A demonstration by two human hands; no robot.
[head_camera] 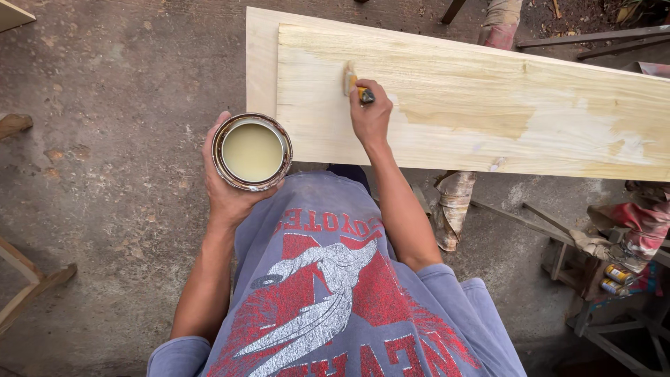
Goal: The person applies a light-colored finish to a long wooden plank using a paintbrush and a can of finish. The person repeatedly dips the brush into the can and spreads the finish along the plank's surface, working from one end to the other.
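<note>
Head view: our right hand (pixel 371 115) grips a brush (pixel 351 79) near the plank's (pixel 488 112) left end; our left hand (pixel 227 185) cups an open tin (pixel 252 151), likely slippery, beside that end, best held around its wall.

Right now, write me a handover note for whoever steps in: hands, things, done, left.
Left hand: holds an open round can of pale creamy liquid from below, beside the board's near left corner.
Right hand: fingers closed on a small brush, bristles on the upper left part of the top board.
The top board lies on a second pale board, raised over a concrete floor.
Done: darker, wet-looking yellowish patches across the middle and right of the board.
Left: paler areas along the near edge and the left end look uncoated.
</note>
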